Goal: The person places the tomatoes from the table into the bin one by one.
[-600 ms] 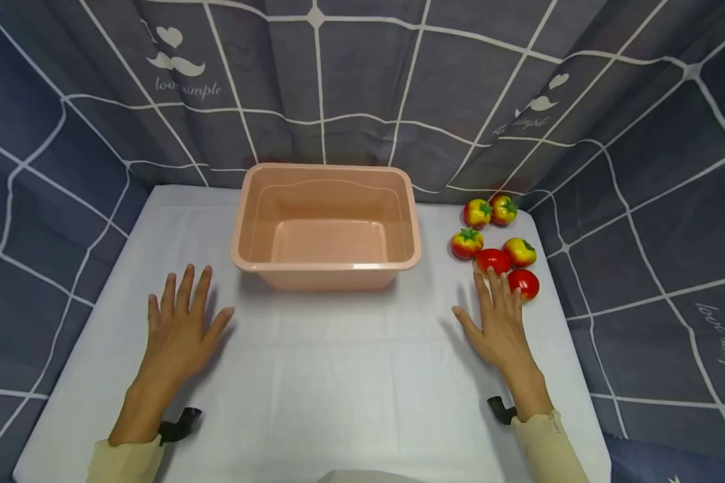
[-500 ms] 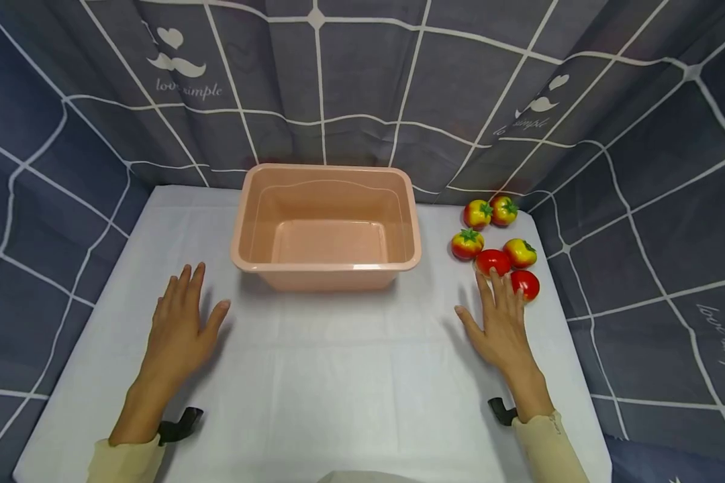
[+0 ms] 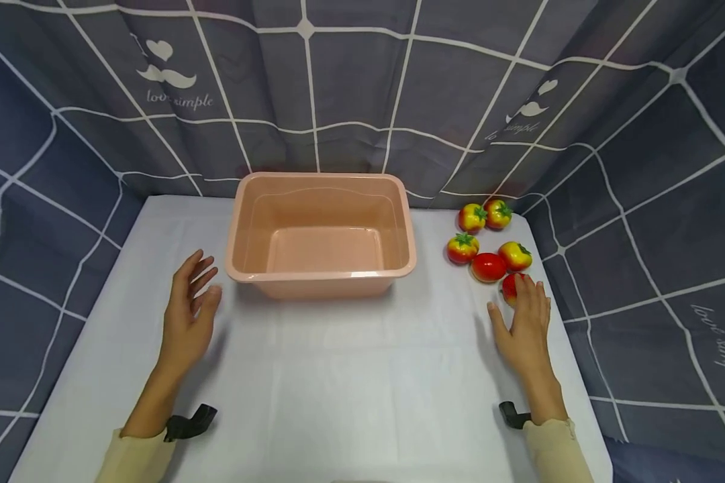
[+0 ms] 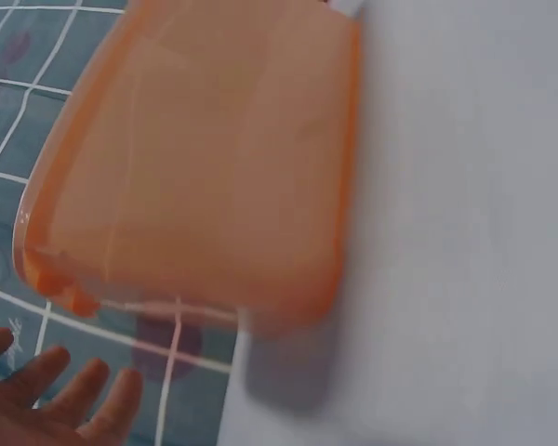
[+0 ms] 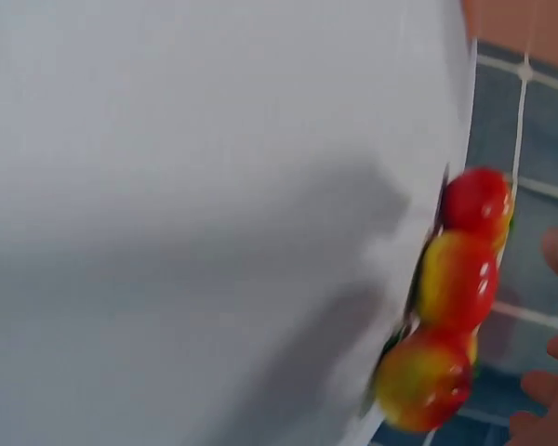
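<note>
A shiny pink-orange tub shaped like a box (image 3: 320,288) sits at the far middle of a table with a white cloth (image 3: 338,389). The left hand (image 3: 184,325) is to the left of the tub and nearer. Its fingers bend softly, a little spread. To the right of the tub lie 4 round, shiny, red-and-yellow fruits with green tops (image 3: 462,249) and 2 smooth, shiny red fruits (image 3: 489,267). The right hand (image 3: 524,329) is at the near side of this group. Its fingers are close together, with the thumb out to the left. They hide part of the nearer red fruit (image 3: 508,290), and I cannot tell if they touch it.
</note>
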Motion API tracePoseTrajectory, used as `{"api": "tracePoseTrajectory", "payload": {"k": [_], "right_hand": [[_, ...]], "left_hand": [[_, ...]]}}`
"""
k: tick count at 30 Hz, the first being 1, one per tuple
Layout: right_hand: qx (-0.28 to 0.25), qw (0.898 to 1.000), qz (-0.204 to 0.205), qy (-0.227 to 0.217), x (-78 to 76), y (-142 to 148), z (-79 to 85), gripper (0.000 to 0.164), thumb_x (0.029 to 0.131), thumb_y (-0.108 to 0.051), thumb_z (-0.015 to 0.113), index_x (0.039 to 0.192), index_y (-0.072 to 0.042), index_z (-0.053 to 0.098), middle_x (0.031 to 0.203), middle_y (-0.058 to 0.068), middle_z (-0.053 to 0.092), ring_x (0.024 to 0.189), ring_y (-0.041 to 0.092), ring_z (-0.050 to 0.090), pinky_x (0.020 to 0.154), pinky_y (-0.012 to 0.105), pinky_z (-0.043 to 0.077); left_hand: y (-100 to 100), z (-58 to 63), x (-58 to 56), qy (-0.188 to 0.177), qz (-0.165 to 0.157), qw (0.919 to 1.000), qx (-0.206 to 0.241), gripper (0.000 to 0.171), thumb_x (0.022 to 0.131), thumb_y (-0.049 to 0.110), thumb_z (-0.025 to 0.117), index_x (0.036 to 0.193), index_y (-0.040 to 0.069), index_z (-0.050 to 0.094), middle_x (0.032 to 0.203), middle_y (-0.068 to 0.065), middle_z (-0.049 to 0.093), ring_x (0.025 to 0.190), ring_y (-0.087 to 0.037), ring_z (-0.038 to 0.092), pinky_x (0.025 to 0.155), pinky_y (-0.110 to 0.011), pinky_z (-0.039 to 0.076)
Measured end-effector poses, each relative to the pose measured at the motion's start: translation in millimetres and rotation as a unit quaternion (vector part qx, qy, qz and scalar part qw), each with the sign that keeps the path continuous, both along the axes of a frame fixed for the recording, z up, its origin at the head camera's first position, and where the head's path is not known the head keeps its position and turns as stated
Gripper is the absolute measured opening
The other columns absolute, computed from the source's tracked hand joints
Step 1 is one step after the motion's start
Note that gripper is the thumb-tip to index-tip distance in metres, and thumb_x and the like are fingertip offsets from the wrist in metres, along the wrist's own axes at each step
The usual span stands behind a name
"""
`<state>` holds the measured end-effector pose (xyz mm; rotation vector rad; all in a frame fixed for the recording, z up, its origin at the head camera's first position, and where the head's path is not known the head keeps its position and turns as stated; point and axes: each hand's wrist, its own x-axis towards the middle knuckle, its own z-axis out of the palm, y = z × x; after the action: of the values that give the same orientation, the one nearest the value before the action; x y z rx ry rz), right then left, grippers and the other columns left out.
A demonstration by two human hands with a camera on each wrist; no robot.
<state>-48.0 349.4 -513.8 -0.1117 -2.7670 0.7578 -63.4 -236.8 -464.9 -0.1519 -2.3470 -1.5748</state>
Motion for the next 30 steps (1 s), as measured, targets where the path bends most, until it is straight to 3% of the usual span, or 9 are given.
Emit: {"api": "tracePoseTrajectory", "payload": {"k": [4, 7, 15, 24, 30], "right_hand": [[-0.053, 0.997, -0.050, 0.009, -1.2, 13.1, -3.6, 0.084, 0.100, -0.019, 0.071, 0.170, -0.008, 0.026, 0.174, 0.026, 0.026, 0.166, 0.048, 0.013, 0.138, 0.072, 0.009], [-0.089, 0.993, -0.080, 0.010, -3.6, 20.5, -6.2, 0.081, 0.099, -0.015, 0.072, 0.168, -0.007, 0.030, 0.172, 0.026, 0.030, 0.163, 0.047, 0.023, 0.136, 0.072, 0.019], [-0.145, 0.984, -0.103, -0.013, -21.4, 29.6, -10.1, 0.078, 0.097, -0.013, 0.076, 0.165, -0.007, 0.038, 0.166, 0.025, 0.035, 0.153, 0.045, 0.040, 0.129, 0.067, 0.038], [-0.142, 0.982, -0.123, -0.037, -31.1, 33.3, -15.5, 0.074, 0.098, -0.016, 0.077, 0.161, -0.006, 0.041, 0.159, 0.026, 0.042, 0.144, 0.046, 0.051, 0.123, 0.066, 0.046], [-0.180, 0.974, -0.130, -0.035, -32.5, 35.8, -16.6, 0.073, 0.098, -0.016, 0.077, 0.160, -0.005, 0.040, 0.162, 0.023, 0.046, 0.143, 0.047, 0.057, 0.123, 0.060, 0.046]], "left_hand": [[6.7, -0.6, -2.4, -0.009, -0.016, 0.9972, 0.072, 0.063, 0.110, 0.000, 0.053, 0.168, 0.017, 0.036, 0.162, -0.016, 0.046, 0.141, -0.003, 0.057, 0.109, -0.007, 0.054], [10.1, -0.5, -4.7, -0.015, -0.018, 0.9954, 0.093, 0.063, 0.109, -0.001, 0.054, 0.167, 0.016, 0.038, 0.163, -0.016, 0.045, 0.141, -0.007, 0.058, 0.107, -0.009, 0.055], [15.1, -2.9, -12.9, -0.001, -0.046, 0.9878, 0.149, 0.059, 0.107, -0.006, 0.054, 0.164, 0.006, 0.044, 0.160, -0.015, 0.049, 0.136, -0.015, 0.062, 0.104, -0.010, 0.058], [23.3, -3.9, -19.5, 0.001, -0.075, 0.9753, 0.208, 0.059, 0.108, -0.007, 0.052, 0.164, 0.004, 0.041, 0.155, -0.021, 0.047, 0.126, -0.015, 0.070, 0.100, -0.016, 0.062], [24.5, -3.6, -22.6, 0.001, -0.074, 0.9750, 0.209, 0.059, 0.108, -0.007, 0.053, 0.164, 0.005, 0.041, 0.156, -0.020, 0.047, 0.125, -0.016, 0.070, 0.100, -0.016, 0.062]]}}
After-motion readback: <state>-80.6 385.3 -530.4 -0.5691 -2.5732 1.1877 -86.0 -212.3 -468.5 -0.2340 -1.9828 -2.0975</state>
